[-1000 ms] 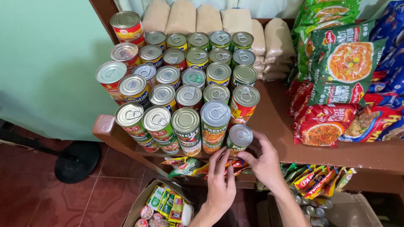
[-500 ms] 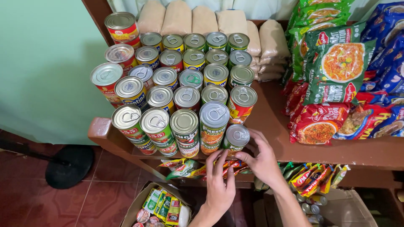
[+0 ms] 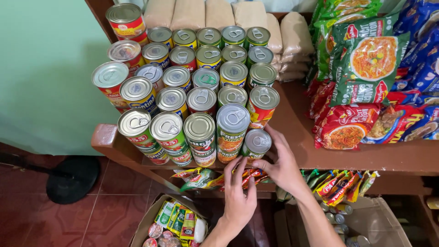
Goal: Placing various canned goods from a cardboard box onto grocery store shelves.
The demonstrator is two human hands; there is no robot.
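Both of your hands are at the front edge of the brown wooden shelf [image 3: 320, 158], working on the small green-labelled can [image 3: 257, 144] that sits low at the front right corner of the stacked cans [image 3: 196, 91]. Your right hand [image 3: 283, 164] cups that can from its right side, thumb and forefinger curled toward its wall; your left hand [image 3: 240, 196] reaches up from below with its fingers [image 3: 238, 170] held straight and close together, tips against the can's lower front. Compared with a second ago, the can and both hands have hardly shifted against the shelf edge, and your left fingers look a touch higher and nearer the can, so the can appears seated in its spot and you are steadying it rather than carrying it. Whether your right fingers actually grip the can or only rest on it is hard to tell from this angle. Right of the stacked cans lie red and green noodle packets [image 3: 361, 64]; behind them, tan bagged goods [image 3: 219, 13]. Below the shelf sits a cardboard box [image 3: 151, 219] of sachets.
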